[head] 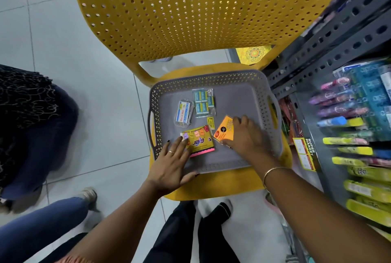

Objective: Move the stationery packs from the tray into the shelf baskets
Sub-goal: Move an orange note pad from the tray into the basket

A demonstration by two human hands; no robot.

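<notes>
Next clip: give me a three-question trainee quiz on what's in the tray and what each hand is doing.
1. True or false: the grey tray sits on a yellow chair.
2. Which pack does the right hand touch? A) orange sticky-note pack B) blue eraser pack C) clear clip box
3. Fill in: the left hand has its fingers on the yellow and ____ pack.

Key: 1 true; 2 A; 3 pink.

A stationery shop: slotted metal shelving point(330, 36) stocked with packaged pens point(338, 103) and a "Super Market" label point(306, 153).
</notes>
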